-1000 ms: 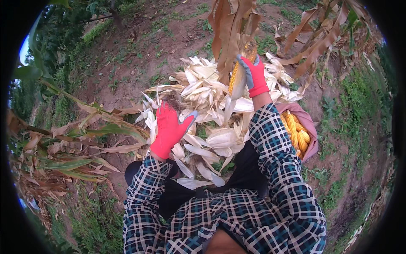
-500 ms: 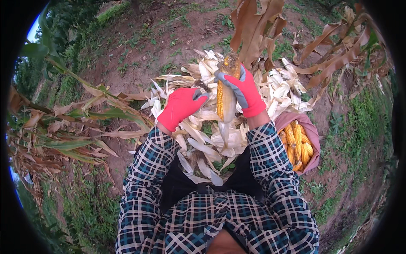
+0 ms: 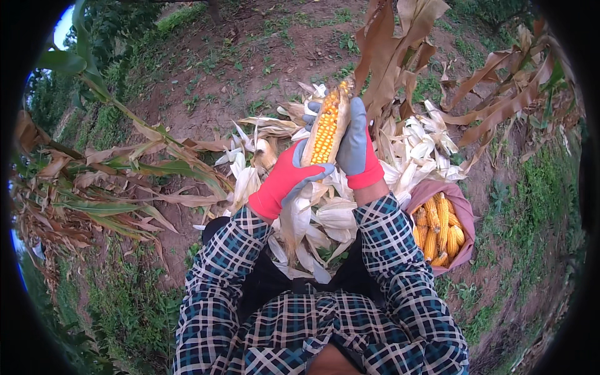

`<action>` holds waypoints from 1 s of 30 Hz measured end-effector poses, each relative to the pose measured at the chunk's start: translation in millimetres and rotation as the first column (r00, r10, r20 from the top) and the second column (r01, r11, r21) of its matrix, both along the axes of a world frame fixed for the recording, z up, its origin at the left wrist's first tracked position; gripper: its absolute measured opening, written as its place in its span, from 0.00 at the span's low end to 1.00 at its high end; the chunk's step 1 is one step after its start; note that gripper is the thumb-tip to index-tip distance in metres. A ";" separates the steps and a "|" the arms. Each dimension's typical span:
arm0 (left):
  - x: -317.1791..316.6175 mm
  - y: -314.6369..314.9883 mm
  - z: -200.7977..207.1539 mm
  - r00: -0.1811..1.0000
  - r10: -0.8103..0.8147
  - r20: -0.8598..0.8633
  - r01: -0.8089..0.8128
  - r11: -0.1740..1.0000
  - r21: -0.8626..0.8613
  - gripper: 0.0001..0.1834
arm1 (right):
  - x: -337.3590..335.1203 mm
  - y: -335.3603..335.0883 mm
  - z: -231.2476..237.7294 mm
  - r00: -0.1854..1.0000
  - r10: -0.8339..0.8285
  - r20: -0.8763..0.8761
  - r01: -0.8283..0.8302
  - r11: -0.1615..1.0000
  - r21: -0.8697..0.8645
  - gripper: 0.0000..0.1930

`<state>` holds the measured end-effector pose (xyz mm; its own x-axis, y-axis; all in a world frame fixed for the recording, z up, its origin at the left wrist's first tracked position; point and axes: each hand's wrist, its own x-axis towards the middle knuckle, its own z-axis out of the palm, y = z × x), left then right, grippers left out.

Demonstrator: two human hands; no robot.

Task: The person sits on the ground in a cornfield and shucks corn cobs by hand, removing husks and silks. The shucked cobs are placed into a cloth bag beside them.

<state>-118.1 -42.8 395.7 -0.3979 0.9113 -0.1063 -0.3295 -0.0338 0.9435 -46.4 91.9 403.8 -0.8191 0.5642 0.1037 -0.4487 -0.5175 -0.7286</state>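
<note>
A partly husked ear of corn (image 3: 326,134) is held up in front of me, its tip tilted away and slightly to the right. Yellow-orange kernels show on its left face, while pale husk still covers the right side. My left hand (image 3: 289,179), in a red and grey glove, is closed around the lower end of the ear. In a matching glove, my right hand (image 3: 358,145) grips the ear's upper right side, with some fingers showing behind it. Beneath both hands lies a heap of torn pale husks (image 3: 337,215).
To the right, a pinkish cloth sack (image 3: 463,255) stands with its mouth spread, holding several husked ears (image 3: 442,226). Dry corn stalks (image 3: 394,56) rise at the far right, and leafy stalks (image 3: 156,167) lean in from the left. Around them is bare soil with weeds.
My left hand has moved up and right from beside the ear and now grips its lower end. The ear has turned, showing more kernels, and my right hand has shifted along its right side.
</note>
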 end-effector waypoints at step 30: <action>1.5 -4.2 3.0 0.628 0.252 -0.737 -0.335 0.942 0.037 0.43 | 1.6 -8.3 -25.7 0.794 -0.580 0.180 0.331 0.662 0.672 0.13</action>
